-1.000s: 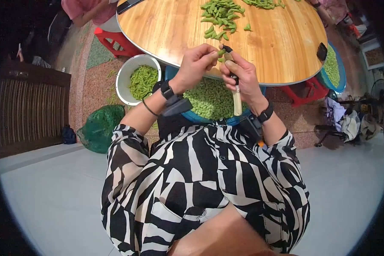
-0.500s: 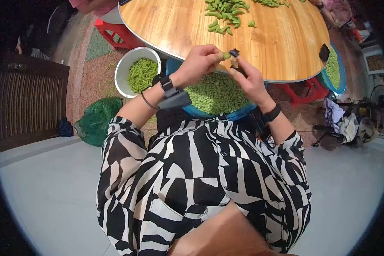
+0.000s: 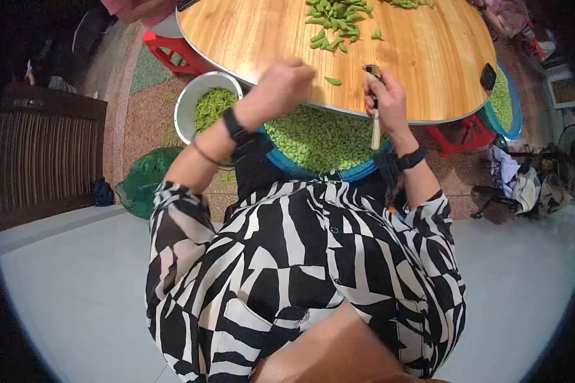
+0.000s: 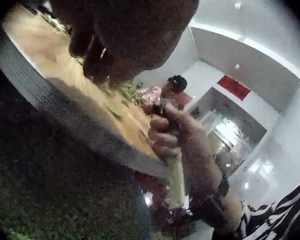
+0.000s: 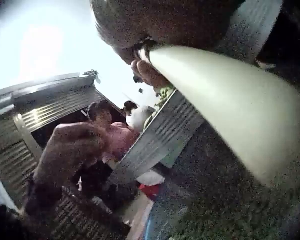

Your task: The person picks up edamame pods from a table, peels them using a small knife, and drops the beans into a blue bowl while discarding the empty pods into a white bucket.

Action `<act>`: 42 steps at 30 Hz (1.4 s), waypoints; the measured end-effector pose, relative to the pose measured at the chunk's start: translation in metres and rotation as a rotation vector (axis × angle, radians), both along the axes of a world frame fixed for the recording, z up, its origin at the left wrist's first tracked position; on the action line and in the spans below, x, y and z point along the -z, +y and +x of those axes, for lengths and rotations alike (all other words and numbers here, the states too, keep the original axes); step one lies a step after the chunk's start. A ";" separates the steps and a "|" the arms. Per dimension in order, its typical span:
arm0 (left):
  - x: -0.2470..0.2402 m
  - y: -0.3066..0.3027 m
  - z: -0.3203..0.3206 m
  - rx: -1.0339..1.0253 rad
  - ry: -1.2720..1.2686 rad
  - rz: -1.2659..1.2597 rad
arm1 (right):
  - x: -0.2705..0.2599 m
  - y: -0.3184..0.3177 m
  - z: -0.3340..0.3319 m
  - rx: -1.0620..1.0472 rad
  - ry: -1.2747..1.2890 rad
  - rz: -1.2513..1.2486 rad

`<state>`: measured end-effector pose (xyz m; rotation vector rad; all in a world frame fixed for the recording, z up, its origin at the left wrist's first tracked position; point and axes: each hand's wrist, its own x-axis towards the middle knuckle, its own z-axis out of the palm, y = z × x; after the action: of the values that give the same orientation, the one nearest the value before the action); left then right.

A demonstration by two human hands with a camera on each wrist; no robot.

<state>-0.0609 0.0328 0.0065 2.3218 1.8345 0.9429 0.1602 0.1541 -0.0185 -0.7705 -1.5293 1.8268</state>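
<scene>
Knife (image 3: 376, 131) with a pale handle is standing upright in the right hand (image 3: 386, 96) at the counter (image 3: 428, 57)'s near edge. Its dark tip is poking up over the wood and its handle is hanging below the rim.

Left of the counter, a green mesh bag (image 3: 144, 182) is lying on the floor. A white bowl (image 3: 180, 108) of green pods is sitting just under the counter's left near edge, and the left forearm is partly hiding it. The left hand (image 3: 286, 82) is hovering over that near edge with its fingers curled under and its back to the head camera. Whether it is holding anything I cannot tell, and its own wrist view is showing only a dark blur. A single pod (image 3: 333, 81) is lying on the wood between the two hands, touching neither. A pile of pods (image 3: 335, 16) is spreading across the counter's far side, cut off by the frame.

Under the near rim a blue basin (image 3: 354, 173) of pale green beans is sitting, its far half hidden by the counter. The right hand is wrapping its fingers tightly round the knife. In the right wrist view the handle is filling the frame as a blurred pale bar. At the counter's right rim a small dark object (image 3: 487, 76) is resting, too small to identify. Beyond it a second blue basin (image 3: 516, 108) is peeking out.
</scene>
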 end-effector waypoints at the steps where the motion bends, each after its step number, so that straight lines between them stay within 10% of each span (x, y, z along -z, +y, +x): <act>1: 0.011 0.014 0.014 -0.028 -0.038 0.059 | 0.001 0.000 0.000 -0.001 -0.004 0.002; 10: 0.029 0.045 0.035 -0.074 -0.110 0.081 | -0.005 -0.013 0.008 -0.133 0.011 -0.135; 15: 0.009 0.026 0.050 -0.031 -1.184 -0.331 | -0.006 -0.030 0.004 -0.233 0.077 -0.217; 21: 0.001 0.018 0.048 -0.098 -1.391 -0.411 | -0.014 -0.039 0.000 -0.260 0.201 -0.328; 42: -0.002 0.009 0.048 -0.074 -1.367 -0.380 | -0.025 -0.044 0.004 -0.368 0.237 -0.325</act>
<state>-0.0128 0.0419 0.0085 0.8521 1.2430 1.4407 0.1641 0.1103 0.0065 -0.4070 -1.2986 2.3847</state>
